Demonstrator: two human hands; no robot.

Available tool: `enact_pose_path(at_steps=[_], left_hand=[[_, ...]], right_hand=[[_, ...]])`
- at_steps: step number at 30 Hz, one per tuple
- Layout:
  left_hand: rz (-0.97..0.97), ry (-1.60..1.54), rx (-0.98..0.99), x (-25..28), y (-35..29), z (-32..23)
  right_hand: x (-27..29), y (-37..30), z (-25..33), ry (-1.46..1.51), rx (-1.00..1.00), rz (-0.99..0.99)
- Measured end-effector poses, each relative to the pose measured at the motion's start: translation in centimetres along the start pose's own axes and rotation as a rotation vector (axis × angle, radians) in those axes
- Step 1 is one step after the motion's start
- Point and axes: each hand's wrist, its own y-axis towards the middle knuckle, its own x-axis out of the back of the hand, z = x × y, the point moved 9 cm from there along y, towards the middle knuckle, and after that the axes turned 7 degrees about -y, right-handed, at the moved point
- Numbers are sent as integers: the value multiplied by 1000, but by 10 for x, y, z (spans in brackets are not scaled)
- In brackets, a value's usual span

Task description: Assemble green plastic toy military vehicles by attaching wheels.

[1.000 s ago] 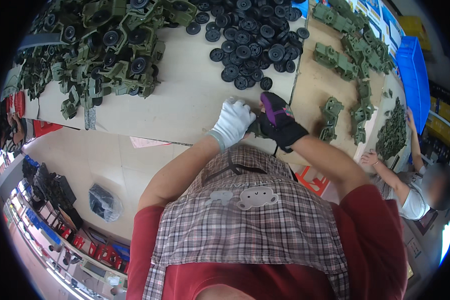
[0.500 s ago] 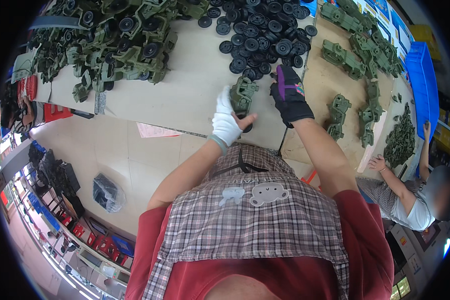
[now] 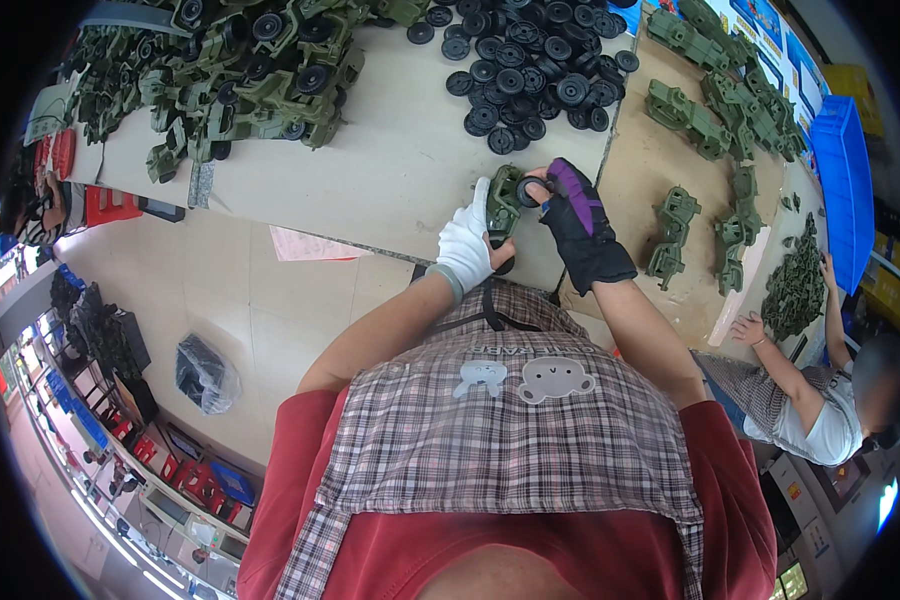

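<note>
My left hand [image 3: 464,243], in a white glove with a bare thumb, is closed round a green toy car body [image 3: 503,203] near the table's front edge. A black wheel shows partly below its thumb, at the near end of the body. In a black and purple fingerless glove, my right hand [image 3: 577,220] pinches a black toy wheel [image 3: 533,191] against the right side of that body. Whether the wheel is seated on it I cannot tell. Just beyond both hands lies a heap of loose black wheels [image 3: 510,80].
Green car bodies with wheels [image 3: 260,90] are piled at the far left. Wheelless green bodies [image 3: 673,235] stand in rows on a brown board to the right. Farther right are small green parts [image 3: 796,290], a blue bin [image 3: 843,190] and a co-worker's hand [image 3: 749,328].
My right hand has come back from the wheel heap with a wheel and brought it to the car body. The left hand has tilted the body slightly and shifted it right.
</note>
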Motion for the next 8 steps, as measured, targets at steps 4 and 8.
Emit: enact_pose_path(at_steps=[4,8], left_hand=[[23,-8,6,1,1,-2],[43,17,87,2,0,3]], right_hand=[[-5,2,-13,-102,54,-68],[-10,-1,-25,-32,-25,-146]])
